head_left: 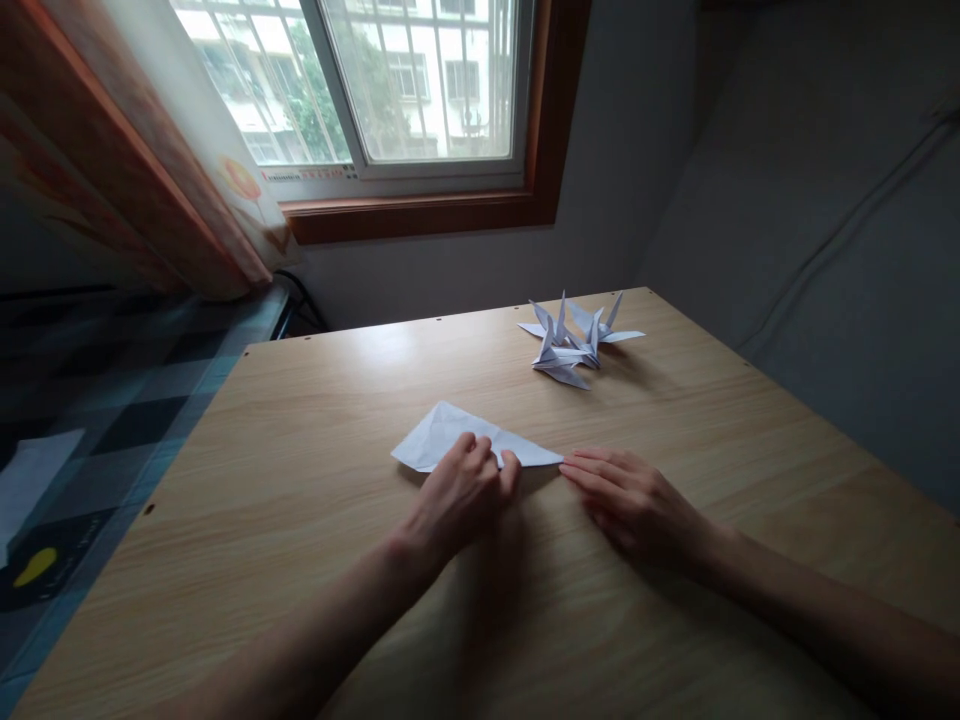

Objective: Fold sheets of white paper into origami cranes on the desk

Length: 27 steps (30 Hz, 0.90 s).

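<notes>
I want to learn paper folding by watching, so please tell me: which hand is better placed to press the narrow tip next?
Probably the right hand: its fingertips are at the narrow tip of the folded paper, while the left hand is over the paper's middle.

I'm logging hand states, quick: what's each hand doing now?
Left hand: fingers curled on the folded white paper; grip cannot be told.
Right hand: fingers nearly straight at the paper's pointed end; grip cannot be told.
</notes>
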Motion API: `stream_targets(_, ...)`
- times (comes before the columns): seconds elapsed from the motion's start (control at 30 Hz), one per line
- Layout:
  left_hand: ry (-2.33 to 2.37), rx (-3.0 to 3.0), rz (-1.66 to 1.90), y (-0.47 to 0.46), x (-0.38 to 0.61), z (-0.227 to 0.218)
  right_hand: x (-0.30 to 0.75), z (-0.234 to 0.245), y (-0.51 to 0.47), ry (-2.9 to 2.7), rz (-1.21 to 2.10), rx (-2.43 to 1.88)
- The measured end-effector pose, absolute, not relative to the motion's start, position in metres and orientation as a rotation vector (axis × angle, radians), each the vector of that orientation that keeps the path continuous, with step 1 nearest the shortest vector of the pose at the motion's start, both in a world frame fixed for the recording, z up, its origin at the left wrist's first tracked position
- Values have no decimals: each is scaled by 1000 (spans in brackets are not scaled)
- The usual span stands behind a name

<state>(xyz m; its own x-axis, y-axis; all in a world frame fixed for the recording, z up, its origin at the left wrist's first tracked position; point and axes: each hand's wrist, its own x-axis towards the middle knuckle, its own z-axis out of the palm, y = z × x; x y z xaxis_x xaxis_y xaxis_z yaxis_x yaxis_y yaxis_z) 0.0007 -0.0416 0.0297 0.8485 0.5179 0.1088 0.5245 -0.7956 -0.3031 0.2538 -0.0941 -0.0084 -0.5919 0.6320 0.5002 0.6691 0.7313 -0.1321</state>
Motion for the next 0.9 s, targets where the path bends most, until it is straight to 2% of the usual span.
stream_targets(0.07, -990, -2812, -278, -37, 0, 41, 252, -8, -94, -2284, -180, -995)
stream_targets(0.1, -1139, -2863, -516, -36, 0, 47, 251, -8, -93, -2237, -248, -988)
stream_targets(0.23, -1851, -2695, -1801, -35, 3, 67, 245, -5, -85, -2125, -584, -856)
stream_targets(0.33, -2175, -2383, -2660, -34, 7, 65, 239, -4, -74, -2213, -548, -796)
stream_targets(0.4, -2428, -2141, -2866, -33, 7, 55, 235, -4, -66, -2332, -419, -818)
stream_targets(0.47, -2719, -2083, -2653, -31, 3, 42, 232, -4, -57, -2458, -278, -797)
stream_targets(0.57, -2827, -2413, -1881, -29, -9, 27, 229, -8, -46, -2556, -114, -643)
stream_targets(0.67, -2269, -2549, -1068, -26, -23, 20, 228, -13, -40, -2552, -14, -636)
stream_targets(0.8, -1393, -2701, -566, -16, -35, 7, 230, -18, -43, -2528, 54, -654)
stream_targets(0.9, -1149, -2886, -246, -9, -39, -2, 234, -19, -48, -2494, 71, -666)
